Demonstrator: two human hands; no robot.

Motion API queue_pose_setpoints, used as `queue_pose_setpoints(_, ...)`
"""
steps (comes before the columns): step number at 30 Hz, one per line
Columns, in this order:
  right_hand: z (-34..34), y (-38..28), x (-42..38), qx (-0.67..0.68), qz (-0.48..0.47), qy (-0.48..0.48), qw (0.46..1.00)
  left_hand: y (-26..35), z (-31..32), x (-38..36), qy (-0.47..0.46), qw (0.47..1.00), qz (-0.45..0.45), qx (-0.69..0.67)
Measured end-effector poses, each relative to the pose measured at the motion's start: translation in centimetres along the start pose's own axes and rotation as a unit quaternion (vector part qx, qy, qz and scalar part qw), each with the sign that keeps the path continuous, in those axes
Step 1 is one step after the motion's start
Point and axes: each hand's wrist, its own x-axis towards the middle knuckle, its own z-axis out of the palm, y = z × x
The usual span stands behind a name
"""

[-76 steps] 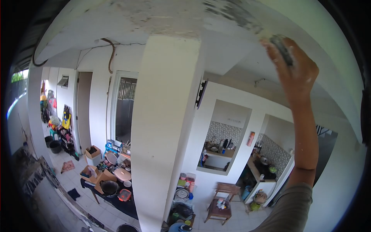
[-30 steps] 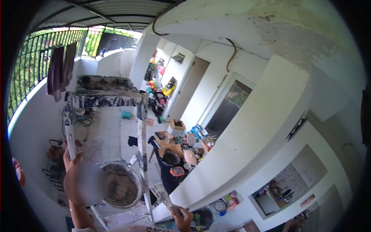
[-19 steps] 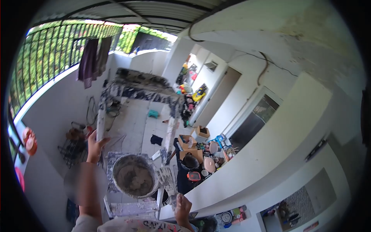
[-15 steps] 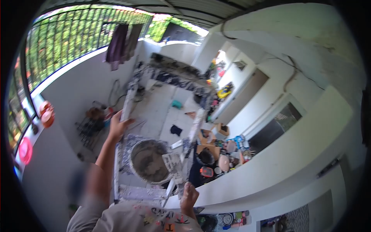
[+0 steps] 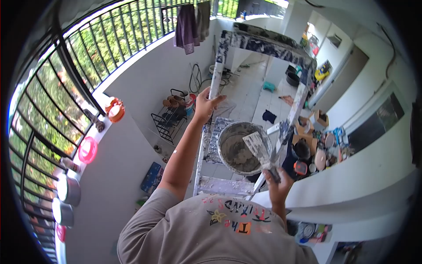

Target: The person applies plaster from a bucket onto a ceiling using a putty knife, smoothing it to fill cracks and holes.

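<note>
My right hand (image 5: pixel 280 185) is closed around the handle of a putty knife (image 5: pixel 258 148), whose broad, caked blade points up and left over a bucket (image 5: pixel 221 154). Grey-white wet plaster (image 5: pixel 241 159) lies inside that bucket, partly covered by the blade. With its thumb stretched out to the side, my left hand (image 5: pixel 207 106) grips the left side rail of a plaster-splattered ladder frame (image 5: pixel 216 79). The bucket sits within the frame, on a splattered platform (image 5: pixel 213 152), and a pale step (image 5: pixel 224 185) lies nearer to me.
A low white wall with a black railing (image 5: pixel 39 145) curves along the left, with pots (image 5: pixel 68 190) on its ledge. A shoe rack (image 5: pixel 162 125) stands on the floor below. Cardboard boxes (image 5: pixel 318 119) and kitchenware crowd the right side. A dark cloth (image 5: pixel 269 116) lies on the tiles.
My view has turned left, so the frame and bucket appear farther right. The putty knife's blade now lies more over the bucket's middle. My left hand stays on the rail.
</note>
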Motion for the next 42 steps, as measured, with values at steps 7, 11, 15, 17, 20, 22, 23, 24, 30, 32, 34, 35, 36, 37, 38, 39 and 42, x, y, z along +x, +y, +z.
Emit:
queue_pose_setpoints(7,-3.1,0.2,3.1,-0.195,0.082,0.005,0.977,0.6,0.4,-0.1,-0.019,0.999,-0.005,-0.027)
queue_pose_setpoints(11,-0.8,-0.3,3.5,-0.303,0.005,-0.097,0.948,0.6,0.4,-0.1,-0.019,0.999,0.005,-0.038)
queue_pose_setpoints(15,4.2,4.9,5.0,-0.345,-0.079,-0.142,0.925,1.0,0.5,-0.2,-0.025,0.999,-0.002,-0.044)
queue_pose_setpoints(17,6.5,7.2,6.4,-0.358,-0.114,-0.135,0.917,0.9,0.4,0.0,-0.026,0.999,-0.007,-0.045)
queue_pose_setpoints(20,9.4,8.1,7.6,-0.375,-0.155,-0.16,0.9,0.9,0.6,-0.2,-0.021,0.998,-0.01,-0.05)
queue_pose_setpoints(22,11.1,9.2,7.7,-0.377,-0.176,-0.197,0.888,1.0,0.6,-0.2,-0.021,0.998,-0.009,-0.051)
queue_pose_setpoints(23,11.6,9.8,7.4,-0.382,-0.166,-0.223,0.882,1.0,0.6,-0.2,-0.025,0.998,-0.01,-0.049)
queue_pose_setpoints(24,11.8,9.9,7.0,-0.385,-0.156,-0.247,0.875,1.0,0.6,-0.1,-0.028,0.998,-0.01,-0.046)
queue_pose_setpoints(30,9.4,8.7,7.6,-0.347,-0.083,-0.341,0.87,1.2,0.8,-0.1,-0.013,0.999,-0.014,-0.039)
queue_pose_setpoints(32,8.6,8.0,8.3,-0.347,-0.07,-0.359,0.864,1.0,0.7,-0.2,-0.017,0.999,-0.011,-0.041)
queue_pose_setpoints(34,7.9,7.4,8.7,-0.382,-0.087,-0.383,0.837,1.0,0.6,-0.1,-0.024,0.999,-0.006,-0.035)
queue_pose_setpoints(35,7.5,7.2,8.9,-0.401,-0.098,-0.395,0.821,1.0,0.5,-0.3,-0.022,0.999,-0.014,-0.036)
queue_pose_setpoints(36,7.1,7.0,9.2,-0.401,-0.102,-0.42,0.808,1.3,0.7,-0.4,-0.018,0.999,-0.018,-0.04)
queue_pose_setpoints(37,6.9,6.7,9.7,-0.404,-0.107,-0.442,0.794,1.6,1.0,-0.4,-0.015,0.999,-0.019,-0.046)
queue_pose_setpoints(38,6.7,6.4,10.1,-0.404,-0.112,-0.464,0.78,1.5,1.0,-0.2,-0.013,0.999,-0.017,-0.045)
queue_pose_setpoints(39,6.3,6.1,10.5,-0.396,-0.116,-0.459,0.787,1.2,0.9,-0.2,-0.014,0.999,-0.015,-0.04)
queue_pose_setpoints(42,3.9,5.3,11.3,-0.371,-0.08,-0.446,0.81,1.4,0.7,-0.2,-0.011,0.999,-0.02,-0.033)
